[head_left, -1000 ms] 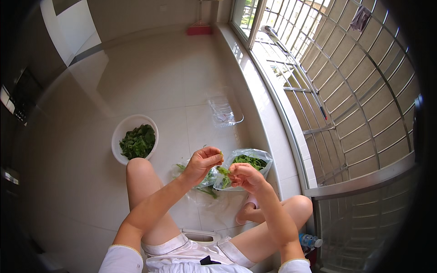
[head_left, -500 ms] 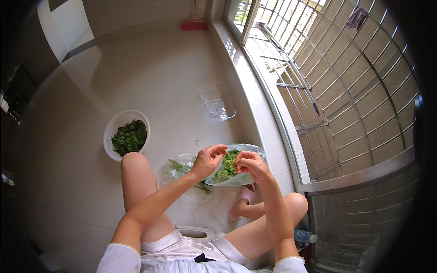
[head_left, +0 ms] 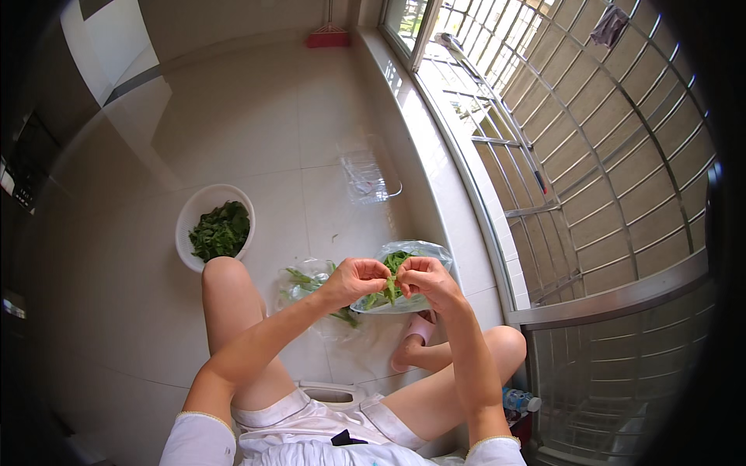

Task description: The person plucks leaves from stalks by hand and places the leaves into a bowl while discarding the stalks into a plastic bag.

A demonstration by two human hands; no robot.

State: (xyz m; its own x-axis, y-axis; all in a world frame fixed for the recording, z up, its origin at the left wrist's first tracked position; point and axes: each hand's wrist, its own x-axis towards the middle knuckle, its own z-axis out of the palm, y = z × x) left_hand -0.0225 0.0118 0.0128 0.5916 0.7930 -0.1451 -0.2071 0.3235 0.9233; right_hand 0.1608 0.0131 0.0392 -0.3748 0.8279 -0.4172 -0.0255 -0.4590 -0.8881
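Note:
Both my hands are pinched on a light green leafy sprig [head_left: 391, 292] in front of me, my left hand [head_left: 360, 281] and my right hand [head_left: 423, 281] with fingertips almost meeting. Just beyond and below them a clear plastic bag [head_left: 428, 252] holds more greens, partly hidden by my hands. Left of it lies a crumpled clear bag [head_left: 294, 290] with loose stems. A white round basket [head_left: 185, 237] of dark green leaves [head_left: 219, 231] stands on the tiled floor, beyond my left knee.
A clear plastic tray-like item [head_left: 365, 177] lies ahead beside the low ledge [head_left: 420, 132]. A red broom [head_left: 328, 37] stands by the far wall. At the right are a metal window grille [head_left: 594, 179] and, beside my right knee, a plastic bottle [head_left: 519, 400]. My foot wears a pink slipper [head_left: 417, 330].
Half a second ago my hands were farther apart, the left one higher; it has moved down and right to meet the right one on the sprig. The view has shifted slightly.

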